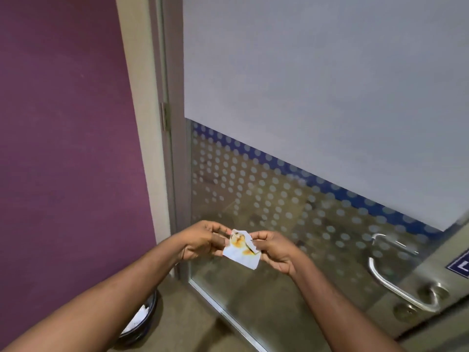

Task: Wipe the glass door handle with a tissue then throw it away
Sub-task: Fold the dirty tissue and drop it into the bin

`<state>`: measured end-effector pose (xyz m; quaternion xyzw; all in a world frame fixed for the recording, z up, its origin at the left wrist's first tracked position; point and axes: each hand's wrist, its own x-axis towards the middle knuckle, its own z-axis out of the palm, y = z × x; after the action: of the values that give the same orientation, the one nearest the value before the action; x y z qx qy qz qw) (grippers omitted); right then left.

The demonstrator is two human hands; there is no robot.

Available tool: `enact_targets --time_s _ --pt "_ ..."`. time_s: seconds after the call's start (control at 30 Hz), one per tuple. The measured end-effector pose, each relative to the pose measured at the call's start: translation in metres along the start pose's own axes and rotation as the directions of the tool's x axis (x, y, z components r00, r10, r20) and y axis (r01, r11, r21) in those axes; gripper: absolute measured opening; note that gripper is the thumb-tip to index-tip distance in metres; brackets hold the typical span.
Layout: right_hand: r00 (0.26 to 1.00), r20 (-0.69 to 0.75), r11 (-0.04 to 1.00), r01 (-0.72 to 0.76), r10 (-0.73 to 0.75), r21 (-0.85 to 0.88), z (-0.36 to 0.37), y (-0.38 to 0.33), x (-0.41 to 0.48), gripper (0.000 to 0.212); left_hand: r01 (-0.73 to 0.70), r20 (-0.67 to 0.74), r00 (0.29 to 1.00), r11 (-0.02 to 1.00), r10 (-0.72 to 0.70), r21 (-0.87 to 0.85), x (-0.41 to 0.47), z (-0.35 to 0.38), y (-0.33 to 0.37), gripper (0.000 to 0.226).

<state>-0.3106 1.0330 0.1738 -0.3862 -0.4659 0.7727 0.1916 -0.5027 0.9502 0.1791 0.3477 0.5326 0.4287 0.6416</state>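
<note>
A small white tissue (242, 251) with orange-brown stains is stretched between both hands in front of the glass door (317, 102). My left hand (203, 241) pinches its left edge and my right hand (275, 250) pinches its right edge. The silver lever door handle (390, 283) sits to the lower right, well apart from both hands. A dark round bin (142, 318) with white paper inside stands on the floor at the lower left, partly hidden under my left forearm.
A purple wall (66, 148) fills the left side, with the door frame (142, 123) and a hinge (165, 119) beside it. The door has frosted film above and a dotted clear band below. A blue sign (460, 266) shows at the right edge.
</note>
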Motion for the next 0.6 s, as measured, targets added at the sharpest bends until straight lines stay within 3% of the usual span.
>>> enact_targets --time_s 0.23,0.33,0.43,0.6 --pt "0.998 0.025 0.978 -0.069 0.065 0.195 0.075 0.001 0.066 0.030 0.101 -0.001 0.995 0.976 -0.103 -0.193 -0.004 -0.095 0.007 0.039" --pt "0.997 0.035 0.968 -0.079 0.072 0.239 0.103 0.003 0.088 0.027 0.121 -0.039 0.991 0.977 -0.130 -0.176 -0.002 -0.131 0.009 0.032" --pt "0.995 0.054 0.973 -0.096 0.087 0.212 0.126 0.007 0.107 0.028 0.105 -0.108 0.987 0.988 -0.117 -0.110 0.002 -0.164 0.013 0.029" --pt "0.998 0.057 0.998 -0.035 0.031 0.060 0.154 0.010 0.134 0.030 0.115 -0.108 0.986 0.989 -0.125 -0.097 0.003 -0.203 0.016 0.034"
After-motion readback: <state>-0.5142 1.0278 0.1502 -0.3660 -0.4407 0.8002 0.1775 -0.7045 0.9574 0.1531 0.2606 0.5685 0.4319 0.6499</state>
